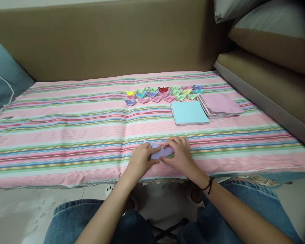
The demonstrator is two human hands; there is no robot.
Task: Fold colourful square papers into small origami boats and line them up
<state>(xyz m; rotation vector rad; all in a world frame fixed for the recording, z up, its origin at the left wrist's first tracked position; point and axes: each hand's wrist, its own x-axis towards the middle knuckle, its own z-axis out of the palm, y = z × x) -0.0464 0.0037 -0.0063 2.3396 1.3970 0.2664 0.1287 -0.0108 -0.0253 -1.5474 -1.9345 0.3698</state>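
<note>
A partly folded sheet of lilac origami paper (157, 154) lies near the front edge of the striped cloth. My left hand (141, 156) grips its left side, thumb and fingers closed on the paper. On the right side my right hand (179, 152) pinches it between thumb and forefinger. The thumbs almost meet over the middle, and parts of the paper are hidden under the fingers. Beyond the hands sit a stack of light blue paper squares (189, 113) and a thicker stack with a pink-lilac sheet on top (221, 103).
Several small folded paper boats (156, 99) in mixed colours stand in rows behind the stacks. The pink striped cloth (66, 135) covers the surface. A brown backrest (112, 40) rises at the back, and cushions (274, 40) are piled at the right.
</note>
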